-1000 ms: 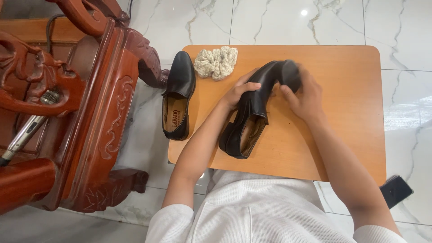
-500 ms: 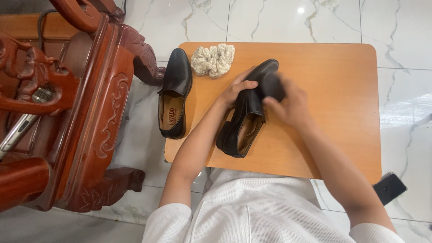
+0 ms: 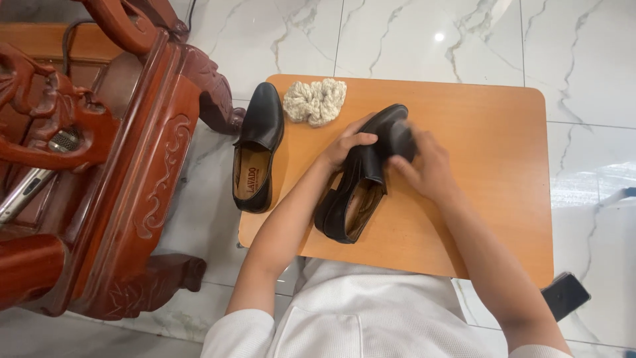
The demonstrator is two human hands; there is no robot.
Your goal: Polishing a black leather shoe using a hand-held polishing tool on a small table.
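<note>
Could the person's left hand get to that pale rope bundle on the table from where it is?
Probably yes: the left hand rests on the black shoe, close to the rope bundle, with only bare table between them.

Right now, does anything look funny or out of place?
Yes: the second black shoe hangs over the left edge of the wooden table, while the other shoe is gripped by both hands. Shoes on a table look odd.

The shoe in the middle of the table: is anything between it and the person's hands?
Nothing visible. The left hand rests directly on the black shoe, and the right hand presses a dark object, blurred, against its toe. The cream cloth and the second shoe lie apart, off to the side on the wooden table.
</note>
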